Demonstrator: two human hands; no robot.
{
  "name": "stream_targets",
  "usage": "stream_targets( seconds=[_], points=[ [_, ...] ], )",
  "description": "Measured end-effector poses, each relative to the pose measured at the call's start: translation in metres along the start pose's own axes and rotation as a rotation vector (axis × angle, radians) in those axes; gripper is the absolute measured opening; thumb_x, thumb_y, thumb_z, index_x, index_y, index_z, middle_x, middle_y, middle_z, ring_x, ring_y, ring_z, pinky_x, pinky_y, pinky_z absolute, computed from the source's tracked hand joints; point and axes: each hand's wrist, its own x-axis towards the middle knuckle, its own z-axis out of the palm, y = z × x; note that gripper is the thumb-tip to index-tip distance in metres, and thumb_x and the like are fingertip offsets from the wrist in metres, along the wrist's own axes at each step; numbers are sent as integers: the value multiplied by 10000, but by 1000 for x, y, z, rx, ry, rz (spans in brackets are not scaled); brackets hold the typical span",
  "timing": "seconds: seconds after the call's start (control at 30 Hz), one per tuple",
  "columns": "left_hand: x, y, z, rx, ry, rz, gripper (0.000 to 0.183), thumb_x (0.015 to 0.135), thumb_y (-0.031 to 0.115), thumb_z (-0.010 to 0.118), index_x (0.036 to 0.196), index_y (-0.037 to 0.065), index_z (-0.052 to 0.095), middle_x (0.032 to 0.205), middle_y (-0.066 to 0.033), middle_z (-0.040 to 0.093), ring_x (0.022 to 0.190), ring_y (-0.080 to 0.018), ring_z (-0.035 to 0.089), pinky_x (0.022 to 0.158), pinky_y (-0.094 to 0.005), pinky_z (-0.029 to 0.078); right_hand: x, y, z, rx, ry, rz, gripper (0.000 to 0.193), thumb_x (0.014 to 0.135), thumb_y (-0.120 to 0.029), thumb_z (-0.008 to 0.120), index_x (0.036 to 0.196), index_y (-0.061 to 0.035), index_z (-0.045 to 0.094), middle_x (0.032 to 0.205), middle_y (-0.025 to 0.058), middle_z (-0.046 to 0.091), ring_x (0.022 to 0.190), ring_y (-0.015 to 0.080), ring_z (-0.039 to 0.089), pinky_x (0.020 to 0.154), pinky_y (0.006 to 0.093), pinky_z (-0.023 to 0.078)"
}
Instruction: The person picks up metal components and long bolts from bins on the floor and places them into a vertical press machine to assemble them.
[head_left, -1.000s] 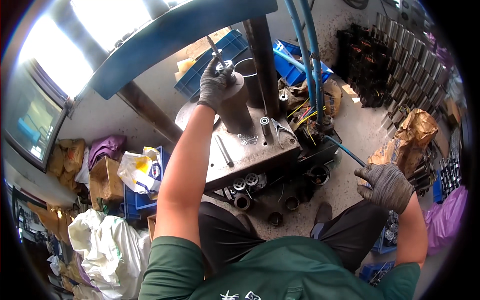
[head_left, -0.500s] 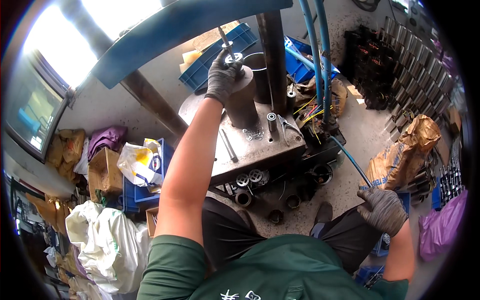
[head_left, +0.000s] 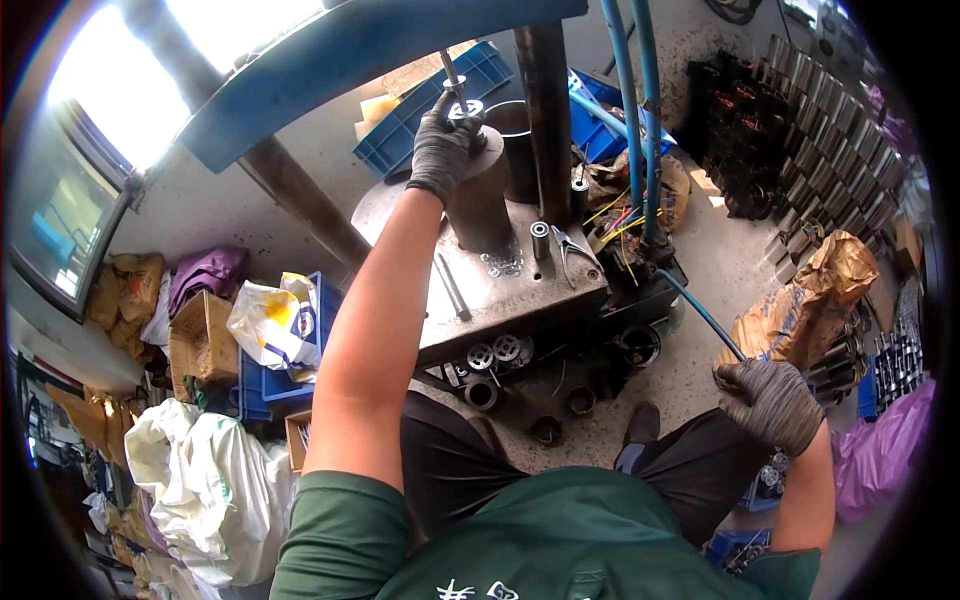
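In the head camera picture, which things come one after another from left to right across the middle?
White sacks → cardboard box → white plastic bag → left hand on the metal cylinder → pliers → brown paper bag → purple bag.

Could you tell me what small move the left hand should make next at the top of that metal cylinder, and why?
Probably settle the ring part flat onto the metal cylinder: the left hand grips it at the cylinder's top, beside the thin rod, while the right hand hangs low, away from the press.
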Motion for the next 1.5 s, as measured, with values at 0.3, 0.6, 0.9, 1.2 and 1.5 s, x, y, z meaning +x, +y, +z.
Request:
stream_targets(
  seconds=[0.3,0.6,0.9,1.2,1.5],
  points=[
    [8,-10,-7,44,32,29,609,941,-9,738,1500,111,528,793,-55,673,641,-98,622,589,-267,549,-10,1,20,-137,-93,-46,330,838,-315,714,1047,-60,728,903,170,719,859,383,706,788,483,571],
    [7,-9,-4,-20,28,-1,603,942,-29,724,1497,115,535,816,-60,674,649,-99,619,586,-266,544,-3,5,6,-27,-111,-9,373,867,-295,689,1138,-43,731,1032,187,737,949,388,712,846,478,577],
    [7,-3,-3,-40,-6,-8,557,980,-17,678,1497,134,536,814,-62,675,656,-104,620,578,-270,546,-6,16,14,85,24,-8,391,874,-351,686,1126,-58,739,973,178,736,922,378,718,832,472,578],
    [15,-14,-11,65,-25,67,557,961,76,741,1481,154,559,771,-42,681,659,-97,621,639,-286,532,-2,1,-2,29,-173,64,399,873,-304,693,1181,-51,722,1024,189,730,953,379,715,859,481,570],
    [23,-15,-12,112,7,5,662,961,-82,675,1554,94,440,1166,-166,731,936,-194,719,694,-269,636,-4,10,7,63,10,-1,372,870,-285,696,1155,-49,729,1026,198,737,949,385,719,861,473,576]
  ],
)
